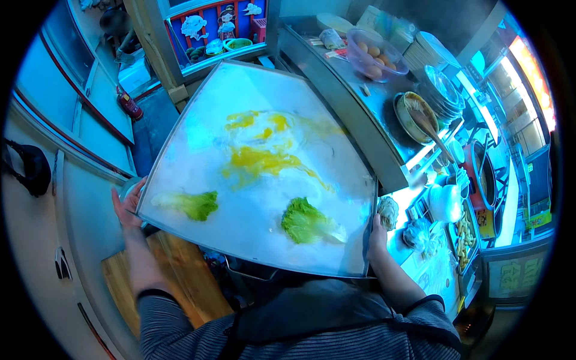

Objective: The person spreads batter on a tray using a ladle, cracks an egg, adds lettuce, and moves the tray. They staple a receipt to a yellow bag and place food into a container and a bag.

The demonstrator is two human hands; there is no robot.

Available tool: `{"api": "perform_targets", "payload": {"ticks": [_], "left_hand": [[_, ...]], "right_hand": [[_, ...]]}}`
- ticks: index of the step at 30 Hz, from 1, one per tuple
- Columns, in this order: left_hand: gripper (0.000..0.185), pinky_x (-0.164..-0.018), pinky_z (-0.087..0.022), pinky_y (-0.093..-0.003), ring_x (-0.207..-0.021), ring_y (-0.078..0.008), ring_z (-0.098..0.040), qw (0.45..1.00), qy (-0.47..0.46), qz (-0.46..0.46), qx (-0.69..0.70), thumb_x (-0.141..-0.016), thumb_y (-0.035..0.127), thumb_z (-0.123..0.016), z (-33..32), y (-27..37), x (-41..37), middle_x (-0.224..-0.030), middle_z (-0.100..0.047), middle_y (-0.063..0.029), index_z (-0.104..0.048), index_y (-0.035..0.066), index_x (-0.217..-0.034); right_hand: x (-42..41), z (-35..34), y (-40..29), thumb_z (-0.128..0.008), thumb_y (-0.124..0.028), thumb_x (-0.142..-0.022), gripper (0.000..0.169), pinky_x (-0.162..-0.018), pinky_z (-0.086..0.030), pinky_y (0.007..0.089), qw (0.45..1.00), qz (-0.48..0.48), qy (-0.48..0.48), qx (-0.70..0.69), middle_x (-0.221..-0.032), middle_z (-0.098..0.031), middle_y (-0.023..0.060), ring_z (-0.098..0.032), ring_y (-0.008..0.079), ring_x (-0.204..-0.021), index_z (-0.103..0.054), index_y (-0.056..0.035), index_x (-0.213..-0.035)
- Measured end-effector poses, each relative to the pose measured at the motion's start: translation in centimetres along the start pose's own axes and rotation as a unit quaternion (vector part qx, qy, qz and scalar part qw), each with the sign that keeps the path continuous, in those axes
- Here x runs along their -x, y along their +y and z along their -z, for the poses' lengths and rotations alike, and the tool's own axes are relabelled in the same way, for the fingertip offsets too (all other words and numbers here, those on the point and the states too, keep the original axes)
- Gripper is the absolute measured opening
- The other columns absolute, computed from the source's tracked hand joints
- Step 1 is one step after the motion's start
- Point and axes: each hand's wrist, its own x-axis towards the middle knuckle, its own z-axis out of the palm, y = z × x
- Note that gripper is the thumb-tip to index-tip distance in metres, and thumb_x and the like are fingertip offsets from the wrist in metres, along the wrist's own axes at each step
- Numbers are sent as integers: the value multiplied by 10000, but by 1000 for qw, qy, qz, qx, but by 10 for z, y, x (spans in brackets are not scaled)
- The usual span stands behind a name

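A large metal tray (355, 265) spans the middle of the view, held level or nearly so between my two hands. My left hand (128, 207) grips its left edge near the front corner. At the opposite side, my right hand (377, 238) has hold of the right edge, thumb along the rim. A thin whitish layer covers the tray, with streaks of yellow egg (263, 161) across its centre. One lettuce leaf (195, 204) lies at the front left, another lettuce leaf (306, 222) at the front right. The fingers beneath the tray are hidden.
Along the right runs a steel counter with a pink bowl of eggs (375, 56), a pot with a wooden spoon (418, 118) and stacked plates (432, 49). Below my left arm is a wooden board (180, 279). A fire extinguisher (129, 105) stands by the doorway.
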Motion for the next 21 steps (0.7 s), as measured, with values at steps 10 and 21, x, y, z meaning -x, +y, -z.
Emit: {"api": "perform_targets", "payload": {"ticks": [10,21], "left_hand": [[542,-931,-406,-367,-1111,-244,-495,898,356,-231,-114,-844,110,-583,-149,-226,72,-1241,-504,-122,-388,-37,-1328],[507,-770,-498,-295,-883,-195,-604,896,304,-211,-245,-736,17,-603,-99,-123,65,-1060,-610,-132,-504,-64,-1227]], "right_hand": [[2,7,44,-343,-478,-967,591,-875,-444,378,998,-1,-60,1,-1146,-552,154,-543,248,-1001,-510,31,-1215],[92,15,71,-415,-384,-973,464,-875,-480,355,826,-183,-533,11,-1141,-601,129,-578,221,-1052,-523,2,-1207]]}}
